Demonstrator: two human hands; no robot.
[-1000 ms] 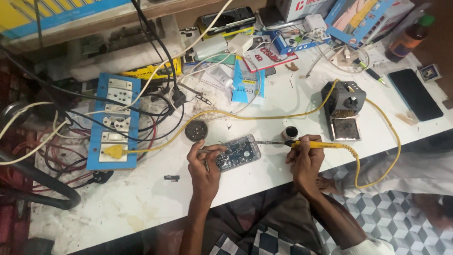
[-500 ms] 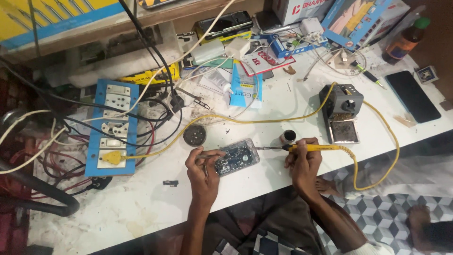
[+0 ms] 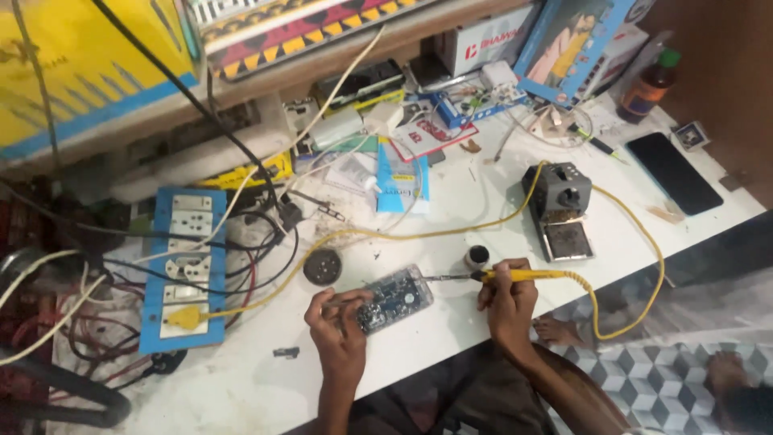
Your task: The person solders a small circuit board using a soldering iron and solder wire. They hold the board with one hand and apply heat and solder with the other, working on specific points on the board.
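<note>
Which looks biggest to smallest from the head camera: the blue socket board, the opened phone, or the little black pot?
1. blue socket board, clearly the biggest.
2. opened phone, held by the left hand.
3. little black pot, smallest, just beyond the right hand holding the soldering iron.

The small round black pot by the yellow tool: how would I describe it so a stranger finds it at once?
Start at the white worktable and find the grey soldering stand with the yellow cable. Left of it, just above the right hand holding the yellow-handled soldering iron, sits the small round black pot. Unlike the flat dark disc farther left, it is taller and open-topped.
</note>
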